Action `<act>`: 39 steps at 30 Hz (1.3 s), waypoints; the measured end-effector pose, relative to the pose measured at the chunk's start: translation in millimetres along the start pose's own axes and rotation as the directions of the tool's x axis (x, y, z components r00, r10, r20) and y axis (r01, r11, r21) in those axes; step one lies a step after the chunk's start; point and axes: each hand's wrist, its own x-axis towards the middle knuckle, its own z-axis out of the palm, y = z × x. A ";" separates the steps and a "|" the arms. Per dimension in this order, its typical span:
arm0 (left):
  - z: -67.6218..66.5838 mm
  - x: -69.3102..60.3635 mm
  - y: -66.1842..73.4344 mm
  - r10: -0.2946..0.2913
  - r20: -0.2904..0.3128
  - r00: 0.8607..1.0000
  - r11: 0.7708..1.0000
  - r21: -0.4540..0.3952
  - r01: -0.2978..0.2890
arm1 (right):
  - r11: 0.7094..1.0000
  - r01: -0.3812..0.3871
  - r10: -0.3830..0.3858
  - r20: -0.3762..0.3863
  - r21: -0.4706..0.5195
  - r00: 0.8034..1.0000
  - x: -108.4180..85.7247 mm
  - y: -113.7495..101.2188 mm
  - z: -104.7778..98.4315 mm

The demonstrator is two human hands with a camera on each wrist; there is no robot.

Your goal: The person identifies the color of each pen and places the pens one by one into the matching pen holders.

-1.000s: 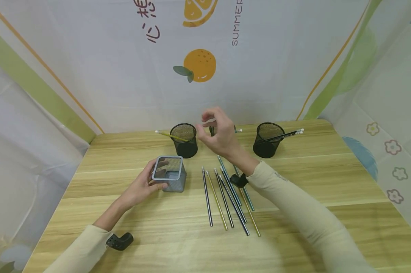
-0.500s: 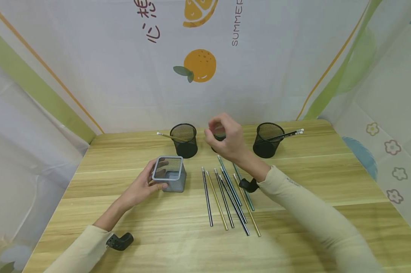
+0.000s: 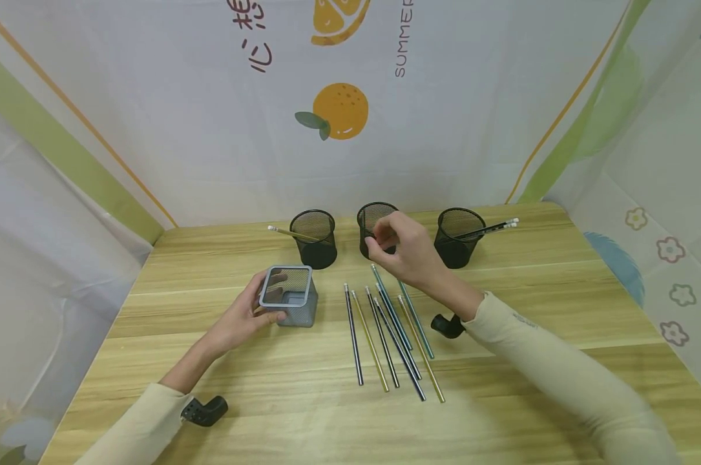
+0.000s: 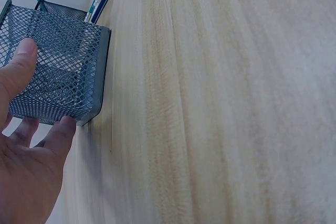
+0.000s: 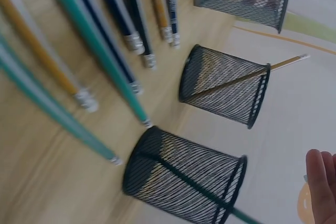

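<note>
My left hand (image 3: 240, 321) holds a grey square mesh pen holder (image 3: 300, 313), thumb on the near side and fingers on its left. The left wrist view shows the same pen holder (image 4: 58, 72) on the wood surface. My right hand (image 3: 411, 255) is in front of the middle black mesh pencil cup (image 3: 364, 234), fingers loosely curved and nothing seen between them. A green pencil (image 5: 197, 186) leans in that cup in the right wrist view, apart from my fingers (image 5: 317, 182). Several pencils (image 3: 379, 349) in dark blue, gold and teal lie on the table below my right hand.
The left black mesh cup (image 3: 321, 255) has a gold pencil (image 3: 289, 232) leaning out leftward. The right black cup (image 3: 451, 253) holds dark pencils (image 3: 495, 227) leaning right. Behind the table (image 3: 257, 400) hangs a white printed curtain (image 3: 455, 123).
My right hand has moved down and to the right from over the middle cup, uncovering more of its rim. The left hand and the square pen holder have stayed put.
</note>
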 end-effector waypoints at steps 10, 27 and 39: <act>0.2 0.8 0.2 0.002 -0.001 1.000 1.000 0.009 -0.002 | 0.997 -0.060 0.062 0.049 -0.047 0.997 -20.9 13.4 -11.4; -0.2 0.3 -0.4 0.003 -0.001 1.000 1.000 -0.004 -0.003 | 0.920 -0.336 0.377 0.218 -0.203 0.900 -51.8 24.5 -26.9; 0.8 -0.4 2.0 -0.005 -0.001 1.000 1.000 -0.005 0.005 | 0.837 -0.468 0.543 0.328 -0.282 0.773 -59.9 27.7 -42.0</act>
